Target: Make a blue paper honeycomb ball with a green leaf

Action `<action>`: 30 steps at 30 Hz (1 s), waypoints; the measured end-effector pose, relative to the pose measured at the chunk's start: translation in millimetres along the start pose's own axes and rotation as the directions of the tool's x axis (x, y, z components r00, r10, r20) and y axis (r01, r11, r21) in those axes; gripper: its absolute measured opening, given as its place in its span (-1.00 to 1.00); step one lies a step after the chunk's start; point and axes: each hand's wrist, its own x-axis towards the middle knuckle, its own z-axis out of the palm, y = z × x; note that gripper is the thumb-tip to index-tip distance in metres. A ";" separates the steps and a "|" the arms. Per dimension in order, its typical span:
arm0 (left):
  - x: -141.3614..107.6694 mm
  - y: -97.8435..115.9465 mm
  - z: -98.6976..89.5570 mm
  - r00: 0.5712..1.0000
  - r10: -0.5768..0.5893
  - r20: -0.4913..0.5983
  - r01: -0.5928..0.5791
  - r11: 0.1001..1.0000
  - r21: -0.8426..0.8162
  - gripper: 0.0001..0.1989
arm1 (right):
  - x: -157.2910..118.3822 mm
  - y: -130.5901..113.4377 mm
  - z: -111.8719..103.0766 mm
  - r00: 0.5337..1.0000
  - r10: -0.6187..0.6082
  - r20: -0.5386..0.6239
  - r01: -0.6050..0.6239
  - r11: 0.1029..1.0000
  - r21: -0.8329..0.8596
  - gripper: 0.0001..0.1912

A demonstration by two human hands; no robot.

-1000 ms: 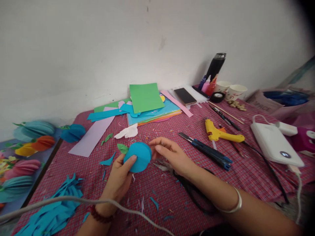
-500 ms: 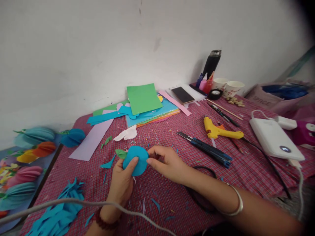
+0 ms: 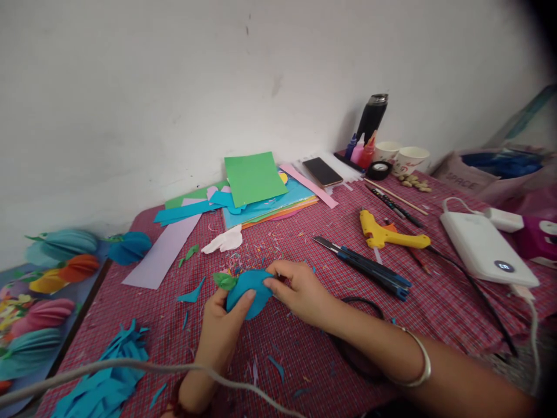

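Note:
Both hands hold a blue paper fruit (image 3: 249, 293) of stacked round layers, with a green paper leaf (image 3: 225, 281) at its left end. My left hand (image 3: 221, 325) grips it from below and the left, thumb across the front layer. My right hand (image 3: 300, 293) pinches the fruit's right edge between thumb and fingers. The layers look tilted and slightly curved now. Near the hands lie a white crumpled scrap (image 3: 223, 238), green paper scraps (image 3: 188, 253) and a blue scrap (image 3: 192, 291).
A box cutter (image 3: 335, 247) and dark blue stapler (image 3: 374, 270) lie right of the hands, then a yellow glue gun (image 3: 387, 232) and white power bank (image 3: 487, 247). Blue strips (image 3: 102, 377) are heaped front left. A grey cable (image 3: 174, 367) crosses the front. Green paper (image 3: 256, 179) tops a stack behind.
The blue paper fruit has turned from facing me flat to a tilted, bent pose and shifted slightly right. My right hand has closed on its edge.

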 end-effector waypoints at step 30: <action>-12.4 6.4 -35.9 0.264 0.779 0.569 -0.871 -0.060 0.487 -0.44 | -2.6 -9.7 -4.6 0.938 -0.345 0.035 0.332 0.923 0.195 -0.87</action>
